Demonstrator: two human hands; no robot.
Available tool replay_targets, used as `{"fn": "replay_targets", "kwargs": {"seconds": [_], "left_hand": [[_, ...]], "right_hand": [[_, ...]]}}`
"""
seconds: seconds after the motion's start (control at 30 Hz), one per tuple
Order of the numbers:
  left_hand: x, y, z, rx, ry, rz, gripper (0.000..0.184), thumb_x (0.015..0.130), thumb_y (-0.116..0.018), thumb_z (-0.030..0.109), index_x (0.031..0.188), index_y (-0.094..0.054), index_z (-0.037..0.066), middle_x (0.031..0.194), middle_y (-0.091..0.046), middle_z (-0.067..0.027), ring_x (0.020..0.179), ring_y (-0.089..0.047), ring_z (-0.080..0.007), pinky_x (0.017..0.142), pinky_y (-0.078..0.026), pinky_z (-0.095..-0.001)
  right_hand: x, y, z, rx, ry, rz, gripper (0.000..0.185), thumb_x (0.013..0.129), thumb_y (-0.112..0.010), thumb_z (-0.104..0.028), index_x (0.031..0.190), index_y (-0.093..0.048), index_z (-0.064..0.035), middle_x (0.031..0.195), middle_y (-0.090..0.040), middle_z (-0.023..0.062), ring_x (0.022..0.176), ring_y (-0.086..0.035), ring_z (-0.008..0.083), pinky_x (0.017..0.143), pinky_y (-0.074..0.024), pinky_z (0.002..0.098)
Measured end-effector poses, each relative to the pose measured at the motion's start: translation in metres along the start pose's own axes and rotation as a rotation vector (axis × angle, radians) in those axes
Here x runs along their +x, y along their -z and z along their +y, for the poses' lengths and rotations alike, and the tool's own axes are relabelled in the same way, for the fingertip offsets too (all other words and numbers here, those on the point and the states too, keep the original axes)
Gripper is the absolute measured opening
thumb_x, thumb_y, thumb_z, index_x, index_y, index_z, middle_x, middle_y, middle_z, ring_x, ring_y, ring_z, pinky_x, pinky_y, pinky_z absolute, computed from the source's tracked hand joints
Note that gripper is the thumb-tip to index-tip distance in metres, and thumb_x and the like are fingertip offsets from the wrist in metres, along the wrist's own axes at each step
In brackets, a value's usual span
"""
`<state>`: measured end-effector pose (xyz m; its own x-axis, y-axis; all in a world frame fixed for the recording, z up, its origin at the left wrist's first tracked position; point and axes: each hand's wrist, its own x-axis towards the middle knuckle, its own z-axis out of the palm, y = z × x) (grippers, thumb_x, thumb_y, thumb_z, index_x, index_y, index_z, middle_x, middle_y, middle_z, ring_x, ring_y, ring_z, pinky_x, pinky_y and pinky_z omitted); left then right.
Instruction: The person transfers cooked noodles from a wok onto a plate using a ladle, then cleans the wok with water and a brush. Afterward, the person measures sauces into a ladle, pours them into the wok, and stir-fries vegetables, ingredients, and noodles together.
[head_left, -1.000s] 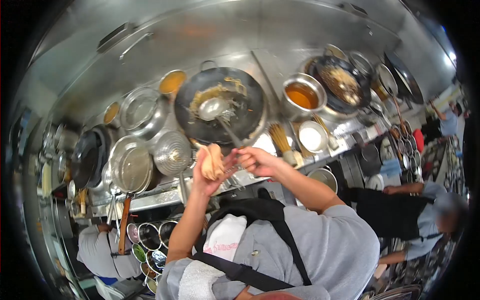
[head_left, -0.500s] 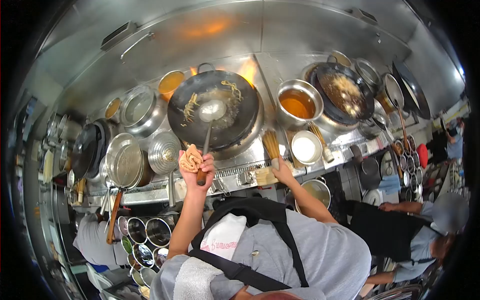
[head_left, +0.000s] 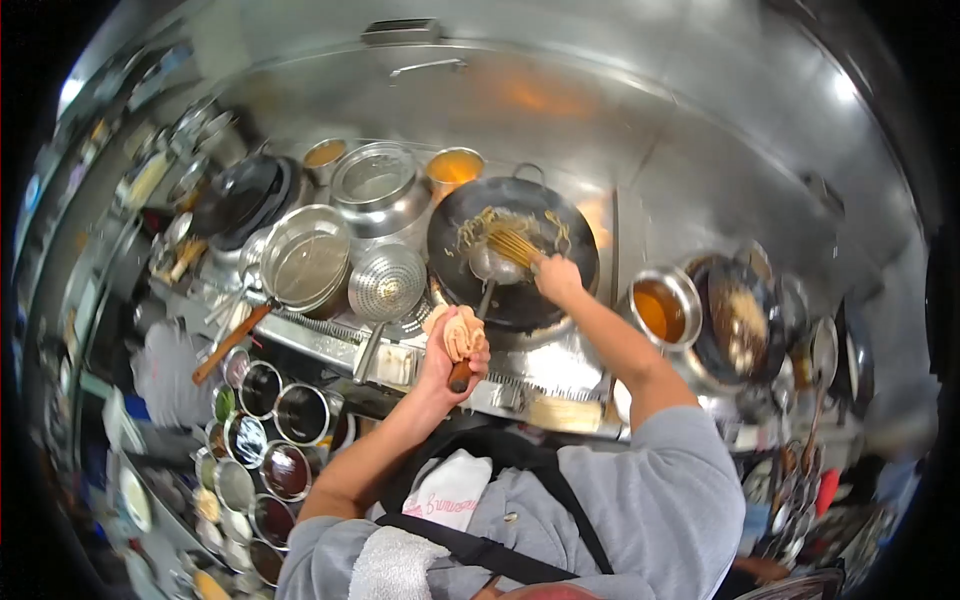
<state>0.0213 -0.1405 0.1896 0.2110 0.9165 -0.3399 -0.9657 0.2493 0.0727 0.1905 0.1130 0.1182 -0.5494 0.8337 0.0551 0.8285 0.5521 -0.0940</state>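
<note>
Head cam: L hand (head_left: pixel 442 368) is at the front edge of the steel table (head_left: pixel 560 362), approx. mid-length, grip closed round the wooden-ended handle of the ladle (head_left: pixel 487 267), w/ a folded peach cloth (head_left: pixel 462 333) bunched in the same hand; can't tell if any cloth sits btwn palm & handle. Ladle runs fwd from there, bowl down inside the big blk wok (head_left: pixel 512 302), which sits mid-table, behind both front-edge items & nearer the back edge. R hand (head_left: pixel 558 278) is over the wok's R side, grip closed on the butt of a bamboo brush (head_left: pixel 513 246); bristles point L into the wok, at/over the ladle bowl, exact contact unclear. Yellowish strands (head_left: pixel 483 224) cling to the wok's inner wall, L & far side. L of wok: perforated skimmer (head_left: pixel 388 284) nr front edge, then a pot w/ sieve (head_left: pixel 304 262). Nr back edge: a lidless steel pot (head_left: pixel 375 190) & a tub of yellow liquid (head_left: pixel 454 166), the latter just beside the wok. Toward the R end: pot of amber liquid (head_left: pixel 660 308), then a 2nd wok (head_left: pixel 738 320) w/ brown contents.
</note>
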Motion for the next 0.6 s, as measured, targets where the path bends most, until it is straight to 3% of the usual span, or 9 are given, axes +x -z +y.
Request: {"fn": "replay_targets", "kwargs": {"seconds": [0.07,0.13,0.23,0.33,0.4,0.47,0.5,0.53,0.6], "left_hand": [[0.004,0.013,0.006,0.237,0.018,0.035,0.043,0.086,-0.059,0.054,0.087,-0.062,0.011,0.072,-0.061,-0.0059,0.049,-0.052,-0.0142,0.041,-0.042,-0.0235],[0.000,0.009,0.011,0.243,-0.025,0.067,0.041,0.086,-0.061,0.053,0.088,-0.063,0.012,0.073,-0.063,-0.0039,0.046,-0.052,-0.0129,0.038,-0.040,-0.0219],[-0.002,0.007,0.025,0.450,-0.029,0.095,0.034,0.090,-0.060,0.047,0.094,-0.060,0.013,0.073,-0.063,-0.0051,0.050,-0.055,-0.0129,0.036,-0.038,-0.0201],[-0.004,0.005,0.034,0.517,-0.018,0.106,0.032,0.090,-0.060,0.046,0.095,-0.060,0.014,0.075,-0.064,-0.0046,0.051,-0.056,-0.0130,0.036,-0.038,-0.0201],[-0.006,0.005,0.039,0.547,-0.044,0.134,0.040,0.088,-0.060,0.051,0.089,-0.062,0.010,0.071,-0.064,-0.0042,0.047,-0.053,-0.0099,0.036,-0.038,-0.0192],[0.000,0.023,0.051,0.645,0.006,0.026,0.041,0.088,-0.061,0.051,0.089,-0.062,0.010,0.070,-0.063,-0.0041,0.048,-0.054,-0.0104,0.035,-0.037,-0.0213],[0.025,0.062,0.056,0.873,-0.055,0.201,0.043,0.086,-0.062,0.052,0.091,-0.063,0.010,0.071,-0.063,-0.0049,0.047,-0.053,-0.0096,0.035,-0.036,-0.0228],[0.013,0.056,0.058,0.879,-0.057,0.191,0.043,0.086,-0.062,0.052,0.091,-0.063,0.010,0.071,-0.063,-0.0049,0.047,-0.053,-0.0096,0.035,-0.036,-0.0228],[-0.017,0.043,0.061,2.357,-0.226,0.174,0.059,0.077,-0.070,0.054,0.114,-0.062,0.009,0.083,-0.068,-0.0163,0.077,-0.068,-0.0343,0.067,-0.054,-0.0380]], "right_hand": [[-0.005,0.011,-0.011,-0.070,0.061,0.076,0.057,0.079,-0.069,-0.029,0.133,-0.054,-0.0230,0.092,-0.067,0.0224,0.087,-0.067,0.0336,0.075,-0.0544,0.0460],[-0.014,0.051,-0.014,0.437,-0.068,-0.493,0.050,0.078,-0.064,-0.021,0.128,-0.057,-0.0176,0.096,-0.068,0.0223,0.088,-0.068,0.0344,0.077,-0.0549,0.0436],[-0.003,0.045,-0.009,-0.148,0.036,-0.153,0.058,0.076,-0.069,-0.030,0.132,-0.056,-0.0219,0.099,-0.069,0.0200,0.090,-0.067,0.0354,0.079,-0.0543,0.0447],[-0.006,0.030,0.010,0.175,0.210,-0.216,0.055,0.079,-0.068,-0.031,0.132,-0.055,-0.0229,0.099,-0.069,0.0190,0.092,-0.066,0.0381,0.081,-0.0534,0.0456],[-0.013,0.028,0.015,0.257,0.038,-0.322,0.056,0.080,-0.067,-0.031,0.134,-0.053,-0.0224,0.100,-0.068,0.0211,0.093,-0.065,0.0409,0.083,-0.0523,0.0462],[-0.026,0.028,0.012,0.156,-0.192,0.007,0.060,0.079,-0.069,-0.032,0.135,-0.052,-0.0203,0.100,-0.067,0.0246,0.094,-0.065,0.0407,0.085,-0.0517,0.0451],[-0.024,0.000,0.033,0.166,-0.166,0.181,0.062,0.084,-0.066,-0.032,0.141,-0.045,-0.0184,0.093,-0.068,0.0218,0.080,-0.068,0.0336,0.069,-0.0555,0.0427],[-0.032,0.007,0.036,0.163,-0.170,0.191,0.062,0.084,-0.066,-0.032,0.141,-0.045,-0.0184,0.093,-0.068,0.0218,0.080,-0.068,0.0336,0.069,-0.0555,0.0427],[-0.050,0.023,0.037,1.523,-0.493,0.036,0.062,0.091,-0.060,-0.031,0.146,-0.036,-0.0166,0.083,-0.066,0.0144,0.065,-0.064,0.0223,0.051,-0.0521,0.0349]]}}
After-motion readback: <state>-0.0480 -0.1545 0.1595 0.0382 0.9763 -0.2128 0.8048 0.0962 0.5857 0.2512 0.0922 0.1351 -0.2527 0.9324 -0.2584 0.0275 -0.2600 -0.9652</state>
